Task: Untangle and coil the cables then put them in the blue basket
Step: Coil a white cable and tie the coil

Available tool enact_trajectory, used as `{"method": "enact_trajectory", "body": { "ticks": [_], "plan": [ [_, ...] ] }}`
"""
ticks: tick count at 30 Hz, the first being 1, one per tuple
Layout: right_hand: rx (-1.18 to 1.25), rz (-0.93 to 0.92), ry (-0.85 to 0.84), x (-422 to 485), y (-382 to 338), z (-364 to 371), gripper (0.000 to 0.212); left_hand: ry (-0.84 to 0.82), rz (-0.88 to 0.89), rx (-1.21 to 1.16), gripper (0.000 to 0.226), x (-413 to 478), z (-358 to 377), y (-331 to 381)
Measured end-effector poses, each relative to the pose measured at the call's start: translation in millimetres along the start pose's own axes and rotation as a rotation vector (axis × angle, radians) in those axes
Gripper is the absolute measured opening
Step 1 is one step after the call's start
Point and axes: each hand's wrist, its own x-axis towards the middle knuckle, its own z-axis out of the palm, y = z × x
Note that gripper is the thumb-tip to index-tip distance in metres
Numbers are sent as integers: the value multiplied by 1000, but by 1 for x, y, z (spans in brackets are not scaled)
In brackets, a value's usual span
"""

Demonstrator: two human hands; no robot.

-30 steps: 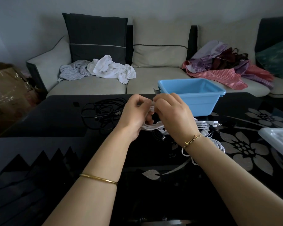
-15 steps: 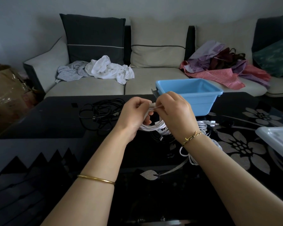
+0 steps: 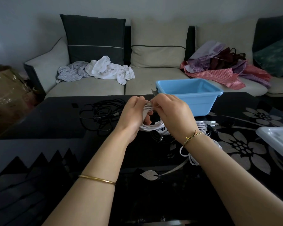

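White cable (image 3: 153, 126): bundle gripped by your 2 hands, left hand (image 3: 134, 115) curled round its upper loops, right hand (image 3: 173, 115) pinching a strand at the top, loops trailing down-right onto the table (image 3: 55, 121); blue basket (image 3: 201, 103) lies just beyond, nearer your right hand.

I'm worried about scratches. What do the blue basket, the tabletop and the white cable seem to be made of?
Basket: likely moulded plastic, semi-matte; uniform blue, rounded rim. Tabletop: probably glossy black glass or lacquer, flower-patterned; it shows reflections. White cable: seemingly soft plastic jacket; it bends in loose loops.
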Motion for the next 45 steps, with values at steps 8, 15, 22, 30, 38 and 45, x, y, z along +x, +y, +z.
{"method": "enact_trajectory", "body": {
  "ticks": [8,15,22,30,38,45],
  "plan": [
    [-154,-75,6,0,-2,1,16,75,-20,-21,22,4,2,-2],
    [-173,-152,-27,-4,-3,0,18,75,-12,-2,17,5,-1,0],
    [-213,-89,-7,-1,-5,4,20,6,-1,120,21,11,-4,-8],
    [-223,-194,-54,-2,-8,-3,16,86,-83,-24,18,10,-5,-3],
    [-195,-186,-11,-4,-14,-1,16,109,-132,-93,19,10,-4,0],
    [-117,-219,-151,-2,-8,-4,14,119,-141,-99,22,8,-6,2]
  ]
}}
